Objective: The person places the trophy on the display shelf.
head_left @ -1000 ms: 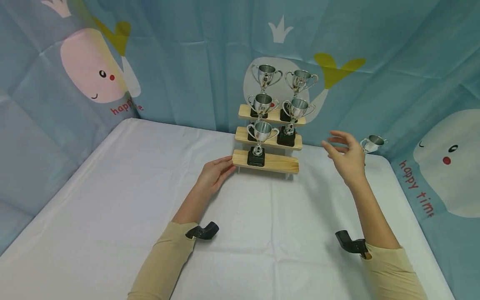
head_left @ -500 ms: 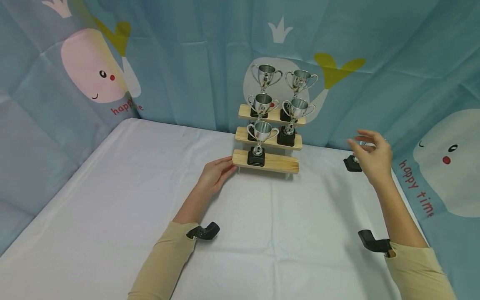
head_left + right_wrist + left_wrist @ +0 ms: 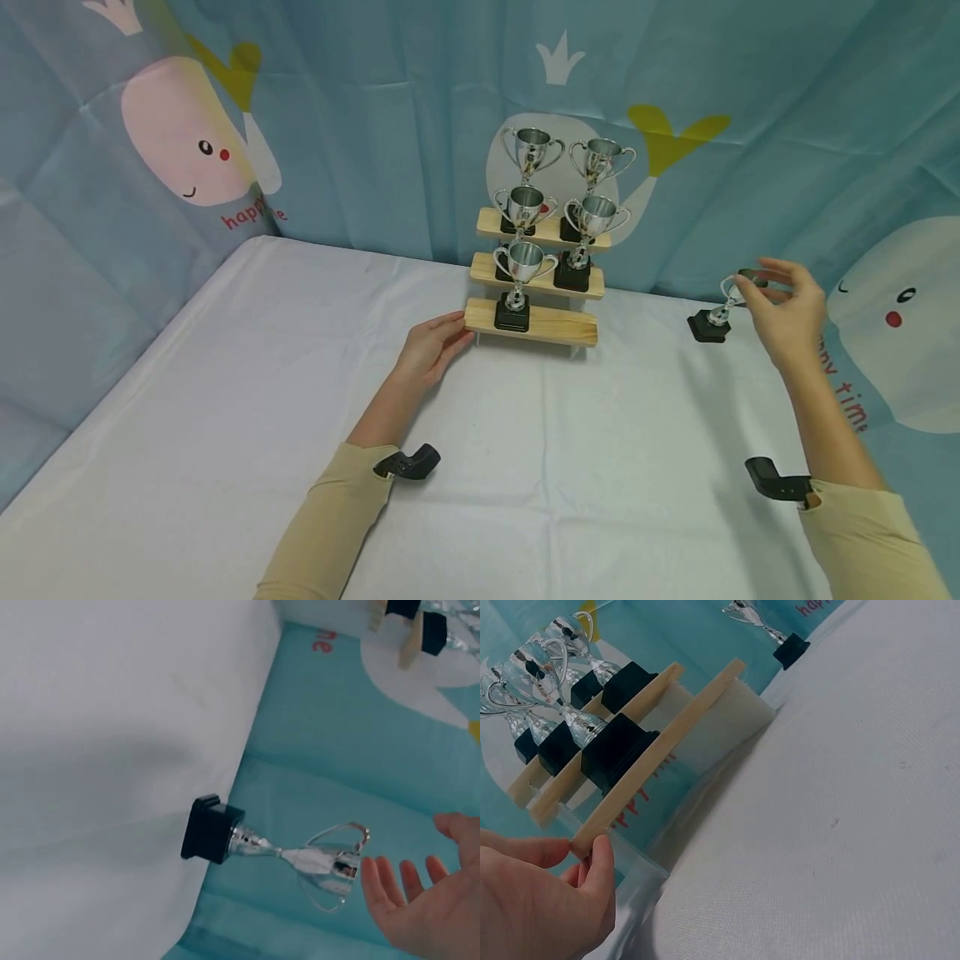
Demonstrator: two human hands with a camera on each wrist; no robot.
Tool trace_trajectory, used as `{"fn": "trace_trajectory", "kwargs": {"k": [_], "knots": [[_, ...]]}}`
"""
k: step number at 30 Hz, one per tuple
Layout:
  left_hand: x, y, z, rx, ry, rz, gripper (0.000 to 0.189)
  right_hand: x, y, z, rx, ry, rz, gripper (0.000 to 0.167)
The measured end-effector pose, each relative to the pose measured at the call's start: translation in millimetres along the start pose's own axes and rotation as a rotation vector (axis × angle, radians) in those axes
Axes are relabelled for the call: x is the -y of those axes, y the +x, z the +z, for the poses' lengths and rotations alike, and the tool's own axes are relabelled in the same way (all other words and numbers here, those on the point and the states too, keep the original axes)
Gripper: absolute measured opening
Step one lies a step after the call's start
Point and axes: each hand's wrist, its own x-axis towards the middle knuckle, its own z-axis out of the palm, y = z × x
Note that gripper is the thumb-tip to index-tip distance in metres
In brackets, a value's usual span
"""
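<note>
A small silver trophy cup [image 3: 722, 310] with two handles and a black base stands by itself at the right back of the table. Beside its rim is my right hand [image 3: 793, 321], partly covering the cup in the head view. In the right wrist view, the fingers of the right hand [image 3: 427, 900] spread loosely, their tips right at the trophy [image 3: 322, 864]. My left hand [image 3: 431, 354] pinches the left end of the lowest board of a three-step wooden display stand [image 3: 566, 329]. Thumb and fingers meet around that board [image 3: 664, 750] in the left wrist view.
Several more trophies stand on the steps: two on top, two in the middle, and one trophy [image 3: 513, 292] at the left of the lowest board. A blue printed curtain [image 3: 360, 150] hangs behind the white-covered table [image 3: 480, 500].
My right hand has moved right, away from the stand, passing in front of the lone trophy to its right side. The left hand keeps its hold on the board.
</note>
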Motion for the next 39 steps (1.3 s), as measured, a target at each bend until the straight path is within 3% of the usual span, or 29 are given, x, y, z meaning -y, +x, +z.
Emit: {"fn": "trace_trajectory", "kwargs": {"k": [7,14,23,29,39], "knots": [[-1.3,-0.5,0.2,-0.006,0.000,-0.003,0.040,-10.8,9.6,-6.0,-0.051,-0.029,0.047,0.051],[-3.4,-2.3,1.0,-0.021,0.010,-0.010,0.039,-20.6,17.1,-9.8,-0.034,-0.059,0.096,0.055],[-3.0,-1.9,0.5,-0.019,0.005,-0.013,0.039,-34.2,27.5,-15.2,0.133,-0.094,0.082,0.069],[-1.3,-0.6,0.3,-0.020,0.011,-0.007,0.039,-41.9,38.0,-16.5,0.200,-0.125,0.078,0.077],[-0.5,0.5,-0.6,-0.015,-0.010,-0.011,0.039,-49.8,48.2,-15.4,0.322,-0.037,0.127,0.077]]}}
